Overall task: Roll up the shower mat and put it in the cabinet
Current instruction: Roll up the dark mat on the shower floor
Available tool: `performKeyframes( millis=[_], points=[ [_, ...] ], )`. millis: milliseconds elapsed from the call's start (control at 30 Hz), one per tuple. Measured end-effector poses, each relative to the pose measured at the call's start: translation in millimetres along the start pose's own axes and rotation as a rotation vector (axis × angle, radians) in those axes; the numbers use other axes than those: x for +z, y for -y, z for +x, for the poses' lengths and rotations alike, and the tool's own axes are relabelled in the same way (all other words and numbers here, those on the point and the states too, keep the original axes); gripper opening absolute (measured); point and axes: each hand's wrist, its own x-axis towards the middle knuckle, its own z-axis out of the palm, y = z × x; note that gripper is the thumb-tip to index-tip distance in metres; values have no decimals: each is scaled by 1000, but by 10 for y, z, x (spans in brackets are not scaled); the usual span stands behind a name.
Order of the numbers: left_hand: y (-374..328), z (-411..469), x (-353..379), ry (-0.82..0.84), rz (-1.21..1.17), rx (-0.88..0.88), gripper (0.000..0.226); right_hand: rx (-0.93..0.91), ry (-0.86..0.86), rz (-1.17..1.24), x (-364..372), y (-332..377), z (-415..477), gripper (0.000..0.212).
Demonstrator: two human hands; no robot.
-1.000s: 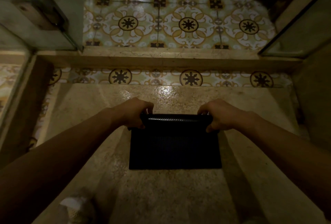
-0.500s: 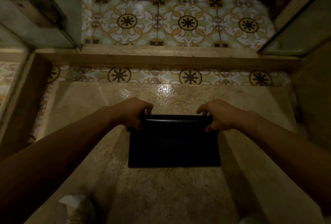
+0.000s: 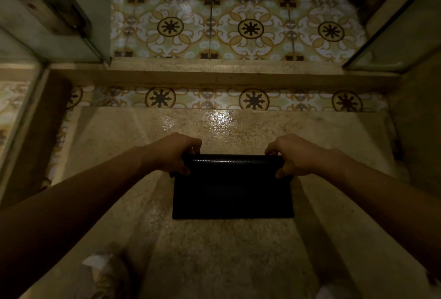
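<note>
The scene was a dim shower stall seen from above, its floor (image 3: 214,263) a speckled beige stone that shone wet where light struck it near the far end. Beyond that floor ran a narrow band of patterned tile with dark star medallions, then a raised stone curb (image 3: 226,71) crossing the whole width, and past the curb a wider spread of patterned tile floor (image 3: 238,24) in yellow, white and dark brown. Glass panels (image 3: 401,31) stood at the right and left edges, the left one carrying a metal hinge or bracket (image 3: 59,14). The black shower mat (image 3: 232,191) lay on the stone floor in the middle of the stall, its near part flat and its far edge curled up into a tight roll that ran from side to side. The left hand (image 3: 175,153) was clenched over the left end of that roll, fingers curled over the top and thumb tucked beneath, and the right hand (image 3: 292,155) gripped the right end in the same way, so the roll spanned the gap between the two hands. Both bare forearms reached in from the lower corners of the view. At the bottom left a light-coloured shoe (image 3: 107,277) stood on the stone, well apart from the mat. No cabinet or other container showed in the view.
</note>
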Motion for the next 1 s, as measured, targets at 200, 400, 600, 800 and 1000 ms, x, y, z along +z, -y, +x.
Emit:
performKeyframes(
  millis=[200,400,600,800,1000],
  points=[
    [23,-9,6,48,84,49,44,-47,-7,-65,9,12,-38,55],
    [33,2,0,88,46,1,52,-43,-9,-120,13,25,-11,57],
    [-5,-35,110,0,277,76,56,-20,36,-90,97,-10,-40,63],
    [57,-84,140,-18,232,97,55,-57,123,-43,-28,-150,-80,62],
    [78,-147,202,9,281,111,70,-105,137,-77,-18,-129,-123,75]
  ],
)
